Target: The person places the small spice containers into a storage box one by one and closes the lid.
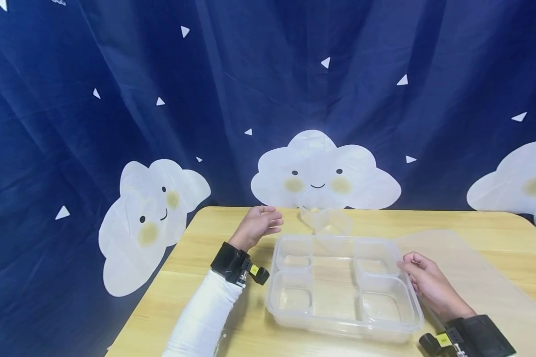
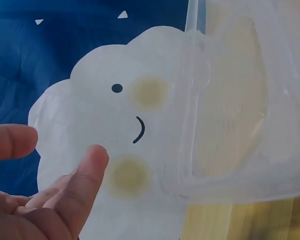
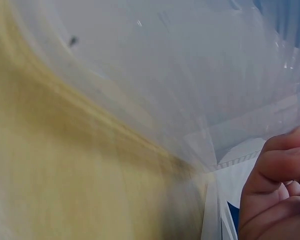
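A large clear plastic food container [image 1: 332, 320] lies in front of me at the table's front. Small square clear tubs [image 1: 295, 297] sit in its corners, with bare space down the middle. At its right rim, my right hand [image 1: 433, 285] grips the edge with thumb and curled fingers; the right wrist view shows the curled right hand [image 3: 277, 187] beside the see-through wall. My left hand [image 1: 260, 225] is off the container's far left corner, holding nothing. In the left wrist view the left hand [image 2: 60, 200] has thumb and fingers spread apart, and the container's corner [image 2: 187, 185] is beside it.
Just behind the container lies crumpled-looking clear plastic [image 1: 330, 223], its kind unclear. A thin translucent sheet [image 1: 469, 267] covers the right side of the wooden table [image 1: 214, 228]. A dark blue curtain [image 1: 268, 74] with white clouds hangs at the table's far edge.
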Motion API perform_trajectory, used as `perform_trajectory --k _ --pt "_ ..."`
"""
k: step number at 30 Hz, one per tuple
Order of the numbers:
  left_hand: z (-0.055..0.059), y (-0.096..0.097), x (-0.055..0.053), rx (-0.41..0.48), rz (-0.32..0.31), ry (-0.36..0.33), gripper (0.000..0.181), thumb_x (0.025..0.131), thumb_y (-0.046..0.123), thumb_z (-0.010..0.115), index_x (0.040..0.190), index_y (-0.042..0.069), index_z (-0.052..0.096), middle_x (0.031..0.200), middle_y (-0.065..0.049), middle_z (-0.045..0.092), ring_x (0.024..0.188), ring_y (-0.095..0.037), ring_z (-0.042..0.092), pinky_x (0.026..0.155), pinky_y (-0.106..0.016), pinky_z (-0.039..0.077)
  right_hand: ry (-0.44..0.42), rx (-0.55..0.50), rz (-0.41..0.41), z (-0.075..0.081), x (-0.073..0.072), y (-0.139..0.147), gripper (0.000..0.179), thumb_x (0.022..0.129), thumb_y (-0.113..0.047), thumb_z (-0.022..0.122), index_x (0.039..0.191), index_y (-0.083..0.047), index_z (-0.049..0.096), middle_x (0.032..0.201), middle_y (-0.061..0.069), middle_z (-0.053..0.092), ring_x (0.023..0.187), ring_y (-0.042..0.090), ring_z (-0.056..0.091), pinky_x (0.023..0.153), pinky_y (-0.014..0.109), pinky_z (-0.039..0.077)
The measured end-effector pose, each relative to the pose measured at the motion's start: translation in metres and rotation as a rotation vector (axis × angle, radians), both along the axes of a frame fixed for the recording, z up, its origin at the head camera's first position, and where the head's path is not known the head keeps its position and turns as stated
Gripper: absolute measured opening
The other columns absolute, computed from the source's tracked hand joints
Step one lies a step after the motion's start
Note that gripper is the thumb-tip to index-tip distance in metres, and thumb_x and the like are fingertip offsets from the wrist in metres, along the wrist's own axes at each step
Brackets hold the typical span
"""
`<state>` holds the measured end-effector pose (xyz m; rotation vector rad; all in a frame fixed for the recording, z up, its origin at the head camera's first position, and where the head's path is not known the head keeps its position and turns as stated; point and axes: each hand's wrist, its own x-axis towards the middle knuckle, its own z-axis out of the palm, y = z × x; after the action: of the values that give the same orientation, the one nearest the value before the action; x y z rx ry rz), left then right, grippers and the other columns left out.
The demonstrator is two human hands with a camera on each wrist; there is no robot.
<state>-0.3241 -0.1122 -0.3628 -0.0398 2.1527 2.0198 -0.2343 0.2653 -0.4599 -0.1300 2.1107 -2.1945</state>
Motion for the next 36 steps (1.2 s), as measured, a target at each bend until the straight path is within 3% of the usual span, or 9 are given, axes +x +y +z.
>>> perform_trajectory --k 5,12,16,20,23,31,36 --pt "0.004 0.009 -0.008 -0.012 0.013 -0.014 0.04 0.094 0.004 0.058 0.13 -0.011 0.049 0.119 -0.021 0.058 0.103 -0.027 0.063 0.082 -0.03 0.056 -0.004 -0.001 -0.006 0.0 0.0 0.001 0.013 0.099 -0.006 0.049 0.087 -0.007 0.045 0.063 -0.01 0.036 0.051 0.005 0.036 0.044 0.033 0.015" --pt "0.008 0.021 -0.02 -0.055 -0.016 -0.056 0.037 0.098 0.013 0.057 0.125 -0.011 0.053 0.096 -0.014 0.065 0.102 -0.035 0.065 0.077 -0.029 0.057 0.013 -0.019 0.0 -0.001 0.0 0.0 0.013 0.098 -0.005 0.05 0.087 -0.008 0.046 0.063 -0.01 0.037 0.05 0.004 0.037 0.044 0.034 0.014" --pt "0.008 0.028 -0.028 -0.091 -0.017 -0.076 0.04 0.097 0.015 0.058 0.125 -0.013 0.052 0.108 -0.023 0.064 0.102 -0.034 0.065 0.076 -0.028 0.057 0.0 -0.006 0.004 -0.001 0.0 -0.002 0.013 0.098 -0.006 0.05 0.086 -0.007 0.045 0.063 -0.009 0.036 0.05 0.004 0.037 0.044 0.034 0.015" --pt "0.006 0.035 -0.038 -0.12 -0.001 -0.092 0.044 0.096 0.016 0.061 0.126 -0.014 0.051 0.105 -0.023 0.066 0.098 -0.033 0.066 0.074 -0.028 0.058 -0.004 0.004 0.003 -0.001 -0.001 -0.001 0.013 0.099 -0.007 0.049 0.087 -0.006 0.044 0.064 -0.009 0.036 0.05 0.004 0.036 0.044 0.033 0.015" --pt "0.005 0.038 -0.044 -0.144 0.022 -0.103 0.044 0.095 0.017 0.062 0.125 -0.014 0.052 0.101 -0.021 0.067 0.089 -0.028 0.068 0.071 -0.027 0.058 0.003 -0.001 -0.001 -0.001 -0.001 0.0 0.013 0.098 -0.006 0.05 0.087 -0.006 0.045 0.064 -0.009 0.036 0.049 0.004 0.036 0.044 0.033 0.015" --pt "-0.001 0.046 -0.055 -0.165 0.062 -0.13 0.045 0.094 0.016 0.063 0.124 -0.014 0.05 0.111 -0.031 0.063 0.067 -0.018 0.065 0.066 -0.026 0.058 0.014 -0.009 0.005 0.0 -0.002 0.0 0.013 0.098 -0.005 0.05 0.086 -0.006 0.044 0.063 -0.009 0.037 0.05 0.004 0.037 0.042 0.028 0.018" --pt "-0.009 0.051 -0.062 -0.191 0.085 -0.143 0.046 0.093 0.013 0.064 0.125 -0.014 0.049 0.106 -0.03 0.065 0.076 -0.026 0.068 0.064 -0.027 0.058 -0.013 0.026 -0.005 0.0 -0.001 0.001 0.015 0.099 -0.007 0.05 0.086 -0.006 0.043 0.063 -0.008 0.036 0.051 0.005 0.038 0.042 0.024 0.025"
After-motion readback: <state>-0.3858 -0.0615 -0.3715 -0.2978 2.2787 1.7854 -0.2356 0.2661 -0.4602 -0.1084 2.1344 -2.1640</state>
